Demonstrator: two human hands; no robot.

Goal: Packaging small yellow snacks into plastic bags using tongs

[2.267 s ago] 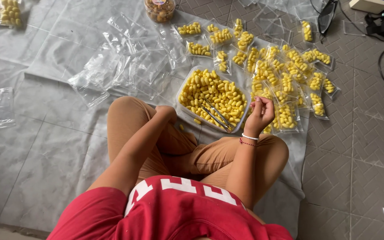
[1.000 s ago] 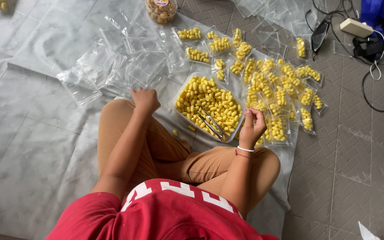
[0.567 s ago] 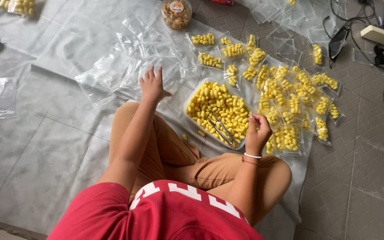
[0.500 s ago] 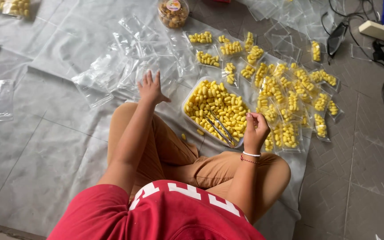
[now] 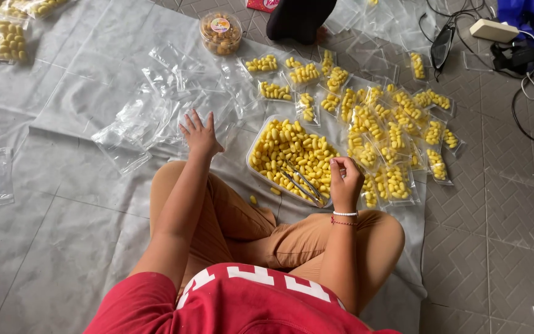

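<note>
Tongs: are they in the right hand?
No, the metal tongs lie in the tray on the yellow pieces, beside the right hand.

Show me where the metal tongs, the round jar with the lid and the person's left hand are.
metal tongs (image 5: 301, 180): head view, on the middle of the two arms.
round jar (image 5: 220, 32): head view, on its lid and upper wall.
left hand (image 5: 199, 133): head view, on the back of the hand.

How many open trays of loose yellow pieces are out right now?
1. The tray sits on the floor sheet between the left hand and right hand, tongs lying inside.
</note>
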